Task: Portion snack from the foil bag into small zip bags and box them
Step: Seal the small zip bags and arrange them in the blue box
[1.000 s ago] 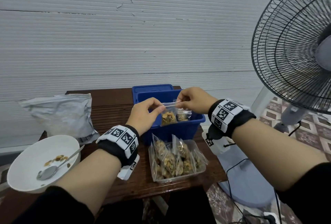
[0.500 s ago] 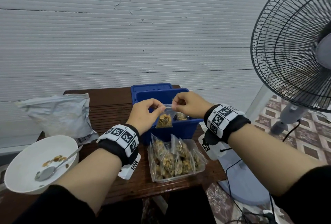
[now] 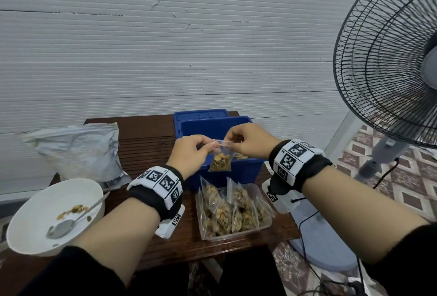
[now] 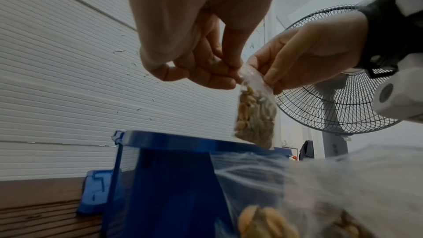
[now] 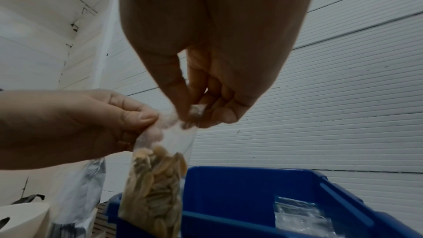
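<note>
Both hands (image 3: 214,148) pinch crinkly clear zip bag (image 3: 221,159), seeds inside.

The blue box (image 3: 241,165) stands open-topped directly beneath the hanging zip bag (image 3: 221,161); its rim is the only barrier. The clear tub of filled bags (image 3: 264,224) crowds the near side, and the standing fan (image 3: 387,64) blocks the right

Dark wooden table (image 3: 146,144), foil bag (image 3: 78,149), white bowl (image 3: 35,220), blue box (image 3: 236,172), blue lid (image 3: 201,114), clear tub (image 3: 236,234)
</note>
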